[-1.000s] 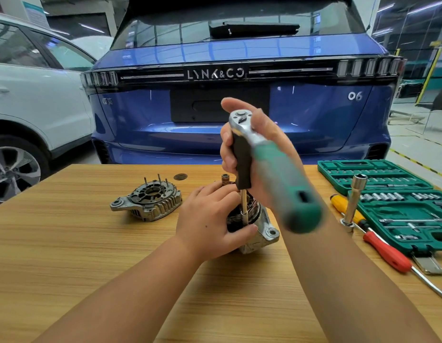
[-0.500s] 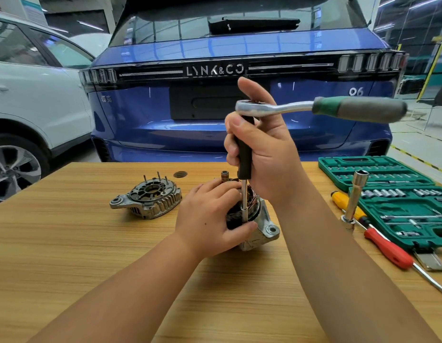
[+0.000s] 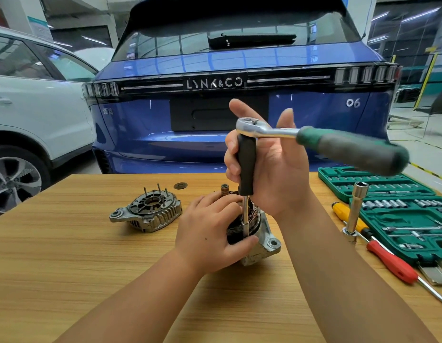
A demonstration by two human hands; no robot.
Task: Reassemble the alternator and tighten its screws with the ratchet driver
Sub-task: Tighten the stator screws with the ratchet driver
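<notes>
Your left hand [image 3: 210, 233] curls over the alternator [image 3: 259, 233], fingers on its top and thumb pressed low on the near side, holding it upright on the table [image 3: 66, 268]. Copper windings show between your left hand and your right wrist, and a mounting ear with a hole juts out just right of your left thumb.

Your right hand [image 3: 269, 164] is above the left, fingers wrapped loosely round the black grip of the driver shaft [image 3: 246, 167]; thumb and forefinger stand up behind the ratchet head. The thin steel shank runs straight down from that grip to the alternator, ending just above your left thumb; whether the tip sits on a screw is hidden, so I cannot tell. The ratchet [image 3: 314, 137] sits on top of the shaft, and its green handle sticks out to the right of your right hand, blurred.

Left of your left hand, well apart, the end cover [image 3: 146, 214] lies flat with studs pointing up. Right of your right forearm stand a long socket [image 3: 356, 209] upright, a yellow screwdriver [image 3: 341, 210] and a red screwdriver [image 3: 390, 263], with the open green socket case [image 3: 400, 219] beyond them. A blue car [image 3: 239, 70] is parked past the table.
</notes>
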